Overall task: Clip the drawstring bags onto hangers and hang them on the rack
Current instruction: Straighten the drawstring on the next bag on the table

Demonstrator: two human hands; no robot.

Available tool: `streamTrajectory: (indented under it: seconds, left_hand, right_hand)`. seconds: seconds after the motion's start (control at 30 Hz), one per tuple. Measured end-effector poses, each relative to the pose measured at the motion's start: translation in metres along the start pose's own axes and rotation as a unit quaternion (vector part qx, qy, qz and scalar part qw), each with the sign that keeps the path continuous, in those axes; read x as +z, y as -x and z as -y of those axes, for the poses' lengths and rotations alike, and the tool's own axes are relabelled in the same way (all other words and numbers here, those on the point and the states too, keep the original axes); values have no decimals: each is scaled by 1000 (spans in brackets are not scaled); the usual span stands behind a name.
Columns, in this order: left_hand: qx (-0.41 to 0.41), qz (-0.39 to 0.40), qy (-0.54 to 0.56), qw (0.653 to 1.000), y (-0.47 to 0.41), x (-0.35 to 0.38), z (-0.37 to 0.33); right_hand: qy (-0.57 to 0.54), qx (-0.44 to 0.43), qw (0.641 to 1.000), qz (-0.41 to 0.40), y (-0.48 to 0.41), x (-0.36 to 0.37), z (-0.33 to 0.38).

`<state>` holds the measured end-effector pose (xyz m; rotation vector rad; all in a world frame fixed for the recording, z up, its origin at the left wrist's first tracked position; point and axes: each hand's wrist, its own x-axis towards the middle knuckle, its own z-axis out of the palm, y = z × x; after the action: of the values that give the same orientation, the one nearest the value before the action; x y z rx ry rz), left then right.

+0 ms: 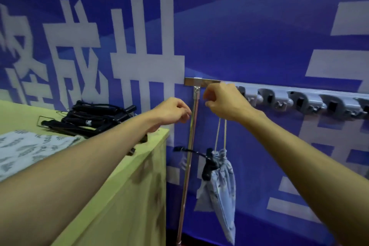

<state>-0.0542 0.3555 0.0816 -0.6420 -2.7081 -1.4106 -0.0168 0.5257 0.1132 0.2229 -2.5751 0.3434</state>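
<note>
A light blue patterned drawstring bag (219, 185) hangs in front of the blue wall, with a black clip hanger (207, 166) clamped near its gathered top. Its two beige cords (221, 134) run straight up into my right hand (225, 102), which is closed on them just under the rack's top bar (205, 82). My left hand (171, 112) is at the same height, fingers curled, fingertips against the rack's chrome upright pole (189, 156). Whether it grips the pole is unclear. The hanger's hook is hidden.
A row of grey hooks (299, 102) runs right along the rack. On the green table (139, 175) at left lie a pile of black hangers (93, 116) and more patterned bags (30, 150). A blue banner covers the wall behind.
</note>
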Motion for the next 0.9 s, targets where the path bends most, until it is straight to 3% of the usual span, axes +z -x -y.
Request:
streamTrajectory:
  seconds: [0.27,0.5,0.7,0.9]
  left_hand:
    - [-50,-12,-87,995,81,-86,67]
    - [-107,-91,-108,984,144,-164,140]
    - [-168,-164,-196,952,175,-202,212]
    - [-195,-185,-101,958,186,-184,258]
  right_hand:
    - [-94,-77,986,115,8,62,93]
    - [-144,-109,969,169,-3,126,175]
    - [-139,-116,957,225,-3,193,211]
    - [-127,-153,940,277,7,230,219]
